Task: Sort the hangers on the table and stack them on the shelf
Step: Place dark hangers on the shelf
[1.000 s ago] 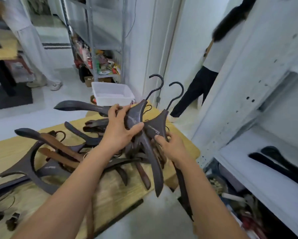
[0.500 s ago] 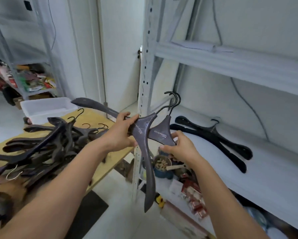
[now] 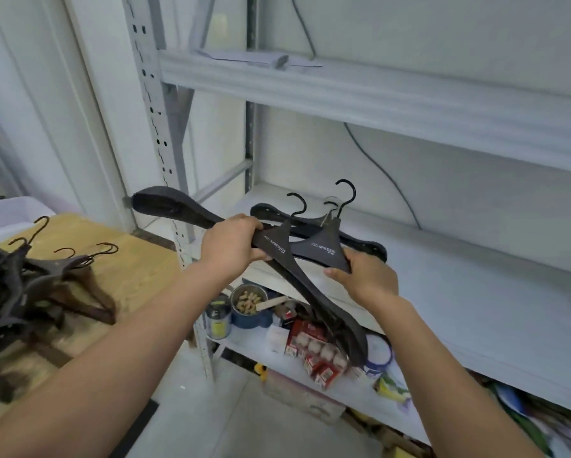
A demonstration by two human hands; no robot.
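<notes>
The left hand point(image 3: 229, 247) is closed around the front hanger point(image 3: 277, 251), fingers curled over its upper arm just beside the neck. The right hand point(image 3: 368, 277) pinches the lower edge of the rear hanger point(image 3: 324, 251) between thumb and fingers. Both hangers are dark and carry white lettering on the neck, and the front one overlaps the rear one at the centre. The hooks point up and away from the person. One arm of the front hanger runs up and to the left past the left hand; the other slopes down and to the right below the right hand. The arms of the rear hanger are mostly hidden. Both hangers are held in the air at the front edge of the white shelf point(image 3: 476, 292), touching nothing but the hands. The shelved hangers point(image 3: 373, 251), also dark, lie flat on the shelf just behind the held pair. To the left, a pile of hangers point(image 3: 29, 282) lies on the wooden table point(image 3: 138, 266), well apart from the hands. On the level below the shelf stand a tin of nuts point(image 3: 249, 300), a can point(image 3: 218, 317) and red packets point(image 3: 314, 348).
</notes>
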